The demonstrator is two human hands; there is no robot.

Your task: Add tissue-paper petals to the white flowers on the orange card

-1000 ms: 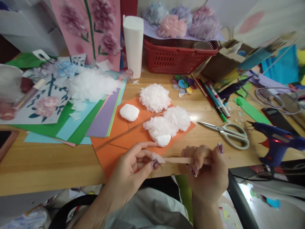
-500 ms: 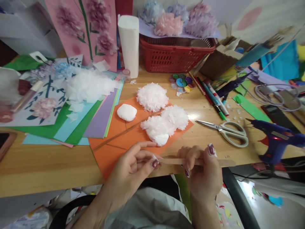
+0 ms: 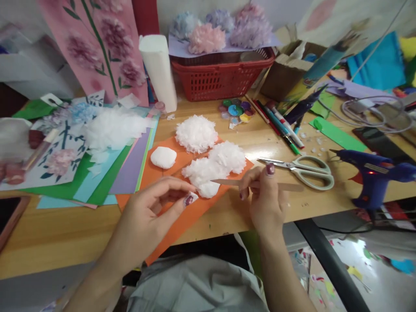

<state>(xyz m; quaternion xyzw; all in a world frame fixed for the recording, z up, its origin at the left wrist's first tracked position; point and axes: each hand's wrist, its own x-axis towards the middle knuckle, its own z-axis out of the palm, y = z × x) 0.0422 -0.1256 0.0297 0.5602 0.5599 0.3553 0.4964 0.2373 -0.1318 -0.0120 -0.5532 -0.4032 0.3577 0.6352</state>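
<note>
My left hand [image 3: 159,208] pinches a small scrap of white tissue paper [image 3: 192,198] between thumb and fingers. In my right hand [image 3: 264,195] is a flat wooden craft stick [image 3: 224,182], its pointed tip over the lower white flower. Beneath lies an orange sheet of paper [image 3: 178,236] with dark lines on it. Two ruffled white paper flowers touch each other, one lower [image 3: 198,170] and one to its right [image 3: 228,157]. A bare white lump shows at the lower flower's near edge. Another full white flower [image 3: 196,133] sits behind, and a smooth white pad [image 3: 163,157] is at left.
Scissors [image 3: 300,169] and a blue glue gun [image 3: 370,173] with a red light lie to the right. Piled white tissue [image 3: 113,128] rests on coloured paper at left. A red basket [image 3: 224,78], a white paper roll [image 3: 159,71] and several markers [image 3: 284,128] stand or lie behind.
My hands have moved apart. The left, still pinching the tissue scrap, went left and up; the right lifted the craft stick away from it toward the lower flower. The view has shifted slightly.
</note>
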